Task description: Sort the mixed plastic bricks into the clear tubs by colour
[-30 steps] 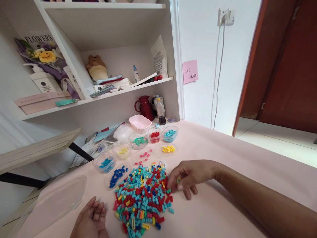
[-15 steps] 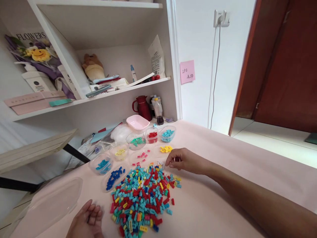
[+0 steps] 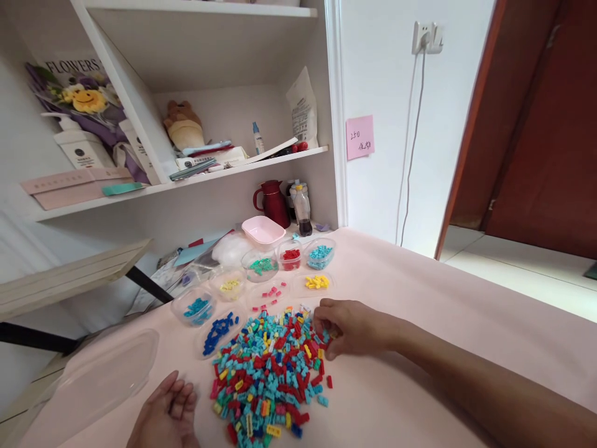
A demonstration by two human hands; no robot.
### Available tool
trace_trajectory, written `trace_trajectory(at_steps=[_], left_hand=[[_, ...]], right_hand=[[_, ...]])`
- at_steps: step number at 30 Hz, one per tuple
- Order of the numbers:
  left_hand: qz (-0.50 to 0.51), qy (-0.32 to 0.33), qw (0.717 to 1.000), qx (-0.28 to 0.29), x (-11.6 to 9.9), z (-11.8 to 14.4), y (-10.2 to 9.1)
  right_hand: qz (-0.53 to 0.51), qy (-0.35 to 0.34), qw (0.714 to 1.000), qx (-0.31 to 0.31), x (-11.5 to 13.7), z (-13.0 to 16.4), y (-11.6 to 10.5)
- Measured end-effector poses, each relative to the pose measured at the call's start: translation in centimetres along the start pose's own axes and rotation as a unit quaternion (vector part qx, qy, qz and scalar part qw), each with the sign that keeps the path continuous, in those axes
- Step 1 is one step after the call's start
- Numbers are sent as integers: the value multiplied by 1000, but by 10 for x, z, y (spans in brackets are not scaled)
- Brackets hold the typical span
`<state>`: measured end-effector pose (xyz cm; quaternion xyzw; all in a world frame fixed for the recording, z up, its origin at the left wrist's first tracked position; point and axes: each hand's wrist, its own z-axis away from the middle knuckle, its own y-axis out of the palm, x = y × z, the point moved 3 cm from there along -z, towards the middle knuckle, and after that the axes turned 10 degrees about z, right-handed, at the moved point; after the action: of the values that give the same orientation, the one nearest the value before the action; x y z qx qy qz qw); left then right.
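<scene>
The right hand (image 3: 347, 326) rests at the right edge of the brick pile (image 3: 273, 373), a loose heap of small teal, red, yellow and blue bricks on the pink table surface (image 3: 420, 311). Its fingers are curled inward with the tips among the outermost bricks; whether a brick is pinched between them cannot be told. The left hand (image 3: 165, 414) lies palm up at the lower left, just beside the pile, fingers loosely open and holding nothing.

Surrounding items:
- A clear lid (image 3: 100, 379) lies left of the left hand, near the table edge.
- Beyond the pile, shallow clear containers form an arc: dark blue bricks (image 3: 219, 330), light blue bricks (image 3: 198, 308), pale yellow bricks (image 3: 230, 285), green bricks (image 3: 262, 266), red bricks (image 3: 291, 255), teal bricks (image 3: 319, 252), yellow bricks (image 3: 317, 282) and pink bricks (image 3: 273, 291).
- A pink tub (image 3: 263, 231) sits behind the green bricks.
- A red jug (image 3: 273, 203) and a bottle (image 3: 302, 208) stand under the lower shelf (image 3: 186, 180).

The pile itself lies between the 2 hands and the containers; nothing covers it.
</scene>
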<state>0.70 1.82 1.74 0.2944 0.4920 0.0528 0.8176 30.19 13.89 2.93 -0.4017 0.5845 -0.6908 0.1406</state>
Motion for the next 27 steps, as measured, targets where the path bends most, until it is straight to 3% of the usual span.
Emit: trace_trajectory(at_steps=[12,21,27], left_hand=[[0,4,1000,-4,-1,5,3],[0,-10,1000,4,0,-2,0],[0,-9,1000,-2,-1,3,2]], right_hand=[[-66,28,997,-14,-18,-8,4],[-104,35,993,-34,-18,-6,2],[-138,49,989,-15,-16,-4,1]])
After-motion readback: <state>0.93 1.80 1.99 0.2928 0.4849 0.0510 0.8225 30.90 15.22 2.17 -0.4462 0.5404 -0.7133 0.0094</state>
